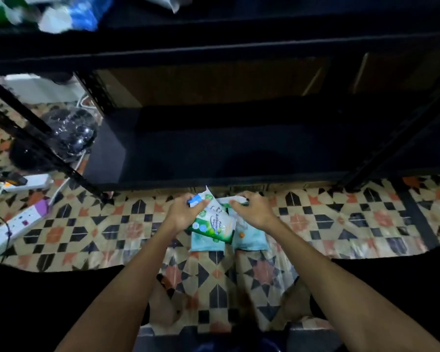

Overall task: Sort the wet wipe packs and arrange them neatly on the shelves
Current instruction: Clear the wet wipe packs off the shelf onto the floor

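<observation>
Packs on the top shelf (214, 44): a blurred cluster (69, 13), cut off by the upper edge; print unreadable.
Green pack (214, 219): label partly covered by the left hand (186, 212).
Pale blue packs (250, 238) beneath the green pack: mostly hidden.
White pack (233, 199): under the right hand (254, 212); grip indiscernible.

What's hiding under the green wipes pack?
Under the green wipes pack, which the left hand grips, lie two light blue packs on the tiled floor. Their upper parts are covered, so whether more packs lie beneath cannot be seen.
</observation>
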